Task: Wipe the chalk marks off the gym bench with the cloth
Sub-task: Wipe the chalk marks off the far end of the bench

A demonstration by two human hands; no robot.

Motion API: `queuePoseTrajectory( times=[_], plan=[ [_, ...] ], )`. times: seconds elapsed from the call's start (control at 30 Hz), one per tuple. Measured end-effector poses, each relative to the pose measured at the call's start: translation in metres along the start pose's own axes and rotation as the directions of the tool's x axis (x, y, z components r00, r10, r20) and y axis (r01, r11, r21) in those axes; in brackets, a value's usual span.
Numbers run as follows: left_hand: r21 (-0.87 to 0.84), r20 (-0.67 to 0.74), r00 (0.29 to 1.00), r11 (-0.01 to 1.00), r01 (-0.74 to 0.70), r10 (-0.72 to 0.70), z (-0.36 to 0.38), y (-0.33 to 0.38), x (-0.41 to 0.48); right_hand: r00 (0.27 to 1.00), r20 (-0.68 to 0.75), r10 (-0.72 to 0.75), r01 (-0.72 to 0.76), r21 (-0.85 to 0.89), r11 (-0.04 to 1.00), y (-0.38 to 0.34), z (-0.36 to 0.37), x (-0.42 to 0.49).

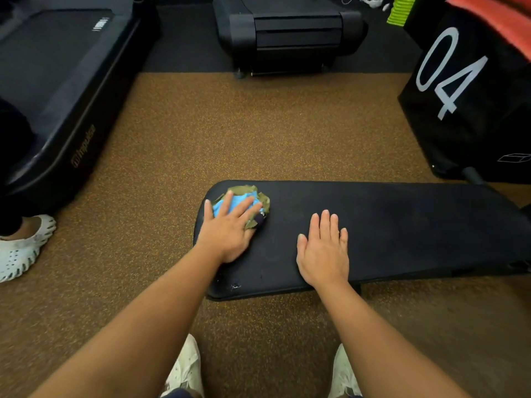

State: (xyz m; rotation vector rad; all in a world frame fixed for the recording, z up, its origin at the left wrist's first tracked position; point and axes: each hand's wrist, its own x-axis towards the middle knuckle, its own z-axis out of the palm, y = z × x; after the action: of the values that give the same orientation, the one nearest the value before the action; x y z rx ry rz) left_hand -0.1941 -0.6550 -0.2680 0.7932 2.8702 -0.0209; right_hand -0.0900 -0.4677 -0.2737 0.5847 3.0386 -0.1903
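Note:
A black padded gym bench (402, 225) lies across the middle of the view, running off to the right. A bunched blue and olive cloth (258, 198) sits on its left end. My left hand (227, 228) presses flat on the cloth with straight, spread fingers. My right hand (324, 251) rests flat on the bench pad a little to the right, fingers straight and together, holding nothing. A few small pale specks (235, 285) show near the bench's front left edge. I cannot make out other chalk marks on the pad.
Brown speckled flooring (230, 124) surrounds the bench. Black treadmills stand at the left (57, 81) and at the back (287, 33). A black box marked 04 (474, 90) stands at the right. Another person's white shoe (23, 248) is at the left edge.

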Motion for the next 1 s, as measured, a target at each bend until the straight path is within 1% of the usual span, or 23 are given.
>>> queuePoseTrajectory(
  times=[0.07,0.13,0.17,0.2,0.27,0.33,0.37,0.4,0.5,0.57,0.63,0.67,0.73,0.8,0.83,0.9,1.0],
  plan=[
    [-0.048,0.008,0.996,0.995,0.085,-0.085,0.0,0.015,0.001,1.0,-0.008,0.015,-0.015,0.003,1.0,-0.002,0.0,0.0],
    [-0.103,-0.016,0.988,0.983,0.149,-0.152,0.001,0.044,-0.001,1.0,-0.006,0.023,-0.023,0.003,1.0,-0.003,0.002,0.001],
    [-0.112,-0.023,0.99,0.984,0.139,-0.142,0.002,0.059,-0.003,1.0,-0.005,0.023,-0.023,0.004,1.0,-0.003,0.002,0.002],
    [-0.11,-0.029,0.995,0.989,0.095,-0.099,0.002,0.07,-0.004,1.0,-0.005,0.022,-0.022,0.005,1.0,-0.004,0.002,0.002],
    [-0.067,-0.03,0.999,0.997,-0.025,0.023,0.002,0.081,-0.008,1.0,-0.009,0.015,-0.015,0.002,1.0,-0.003,0.002,0.002],
    [-0.003,-0.02,0.995,0.995,-0.102,0.102,0.0,0.073,-0.005,1.0,-0.022,0.009,-0.009,0.002,1.0,-0.002,0.002,0.001],
    [0.01,-0.016,0.995,0.995,-0.101,0.101,0.0,0.065,-0.001,1.0,-0.024,0.009,-0.009,0.005,1.0,-0.001,0.002,0.002],
    [0.004,-0.018,0.998,0.998,-0.061,0.061,-0.001,0.053,0.003,1.0,-0.019,0.01,-0.01,0.007,1.0,-0.001,0.002,0.002],
    [-0.09,0.007,0.984,0.98,0.175,-0.175,-0.003,0.014,0.014,1.0,-0.008,0.007,-0.007,0.006,1.0,-0.001,0.003,0.002],
    [-0.134,0.009,0.973,0.964,0.23,-0.231,-0.003,0.008,0.012,1.0,-0.013,0.014,-0.014,0.008,1.0,-0.001,0.003,0.002],
    [-0.155,-0.011,0.969,0.958,0.242,-0.247,-0.002,0.022,0.004,1.0,-0.012,0.019,-0.019,0.007,1.0,-0.003,0.003,0.002],
    [-0.153,-0.023,0.972,0.962,0.226,-0.233,0.0,0.033,-0.002,1.0,-0.007,0.019,-0.019,0.006,1.0,-0.003,0.003,0.002],
    [-0.099,-0.042,0.99,0.987,0.127,-0.132,0.007,0.048,-0.018,1.0,0.008,0.018,-0.018,0.002,1.0,-0.003,0.003,0.003],
    [-0.054,-0.025,0.999,0.998,0.03,-0.031,0.008,0.039,-0.025,1.0,0.008,0.014,-0.014,-0.006,1.0,-0.002,0.003,0.003],
    [-0.041,-0.02,1.0,0.999,0.014,-0.015,0.007,0.029,-0.022,1.0,0.011,0.012,-0.011,-0.01,1.0,-0.001,0.003,0.002],
    [-0.038,-0.02,0.998,0.997,0.063,-0.064,0.004,0.008,-0.01,1.0,0.019,0.006,-0.006,-0.02,1.0,0.0,0.002,0.002],
    [-0.139,0.012,0.965,0.955,0.262,-0.263,-0.002,0.001,0.007,1.0,0.013,0.001,0.0,-0.023,1.0,0.0,0.002,0.001]
  ],
)
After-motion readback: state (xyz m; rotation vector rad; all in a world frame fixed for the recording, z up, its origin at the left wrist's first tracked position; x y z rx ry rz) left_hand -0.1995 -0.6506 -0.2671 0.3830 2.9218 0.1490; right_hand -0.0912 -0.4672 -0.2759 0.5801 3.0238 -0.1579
